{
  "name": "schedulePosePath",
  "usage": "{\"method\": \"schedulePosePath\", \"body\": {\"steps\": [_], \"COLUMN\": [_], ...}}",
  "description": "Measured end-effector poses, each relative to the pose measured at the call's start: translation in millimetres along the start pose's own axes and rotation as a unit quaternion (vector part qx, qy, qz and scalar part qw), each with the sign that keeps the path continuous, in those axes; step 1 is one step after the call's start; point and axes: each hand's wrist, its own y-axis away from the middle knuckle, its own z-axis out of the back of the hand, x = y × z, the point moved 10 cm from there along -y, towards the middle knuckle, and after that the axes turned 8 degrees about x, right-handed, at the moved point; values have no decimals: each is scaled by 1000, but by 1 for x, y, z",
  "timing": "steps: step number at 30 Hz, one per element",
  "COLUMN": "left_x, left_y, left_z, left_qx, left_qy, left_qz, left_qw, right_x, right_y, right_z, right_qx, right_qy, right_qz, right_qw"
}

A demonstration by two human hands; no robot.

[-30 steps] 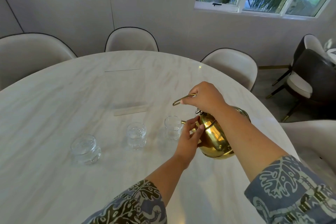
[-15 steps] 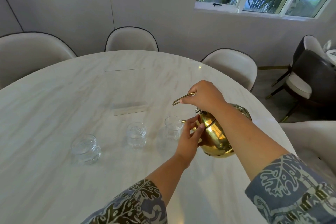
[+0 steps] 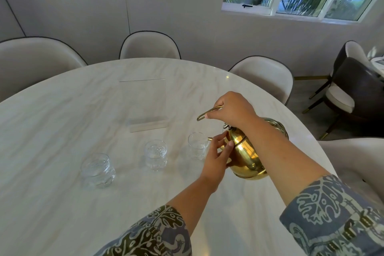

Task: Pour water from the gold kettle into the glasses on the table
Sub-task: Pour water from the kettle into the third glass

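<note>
Three glasses stand in a row across the middle of the frame: the left glass (image 3: 98, 170), the middle glass (image 3: 156, 155) and the right glass (image 3: 197, 148). I cannot tell how much water any of them holds; they are clear and faceted. My judgement is that I am at the right glass now, with no stream visible, so most of the pouring looks left to do. My right hand (image 3: 232, 109) is closed around the thin looped handle of the gold kettle (image 3: 247, 157), tilted right of centre, spout at that glass's rim. My left hand (image 3: 218, 157) steadies the polished, round body, fingers spread loosely against it. The marble table (image 3: 62, 120) looks dry.
</note>
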Motion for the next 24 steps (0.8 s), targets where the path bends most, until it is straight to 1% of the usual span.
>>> {"method": "schedulePosePath", "body": {"steps": [7,16,20,24], "left_x": [0,3,8,14], "left_y": [-1,-3,-5,-6], "left_z": [0,3,5,11], "left_qx": [3,2,6,-7], "left_qy": [3,-19,-47,-106], "left_qz": [-4,-16,-15,-14], "left_qw": [1000,1000,999,994], "right_x": [3,-2,-13,-29], "right_y": [0,5,12,22], "right_z": [2,4,5,1], "right_qx": [-2,-24,-46,-64], "right_qy": [5,2,-20,-70], "right_qz": [6,5,-4,-13], "right_qw": [1000,1000,999,995]}}
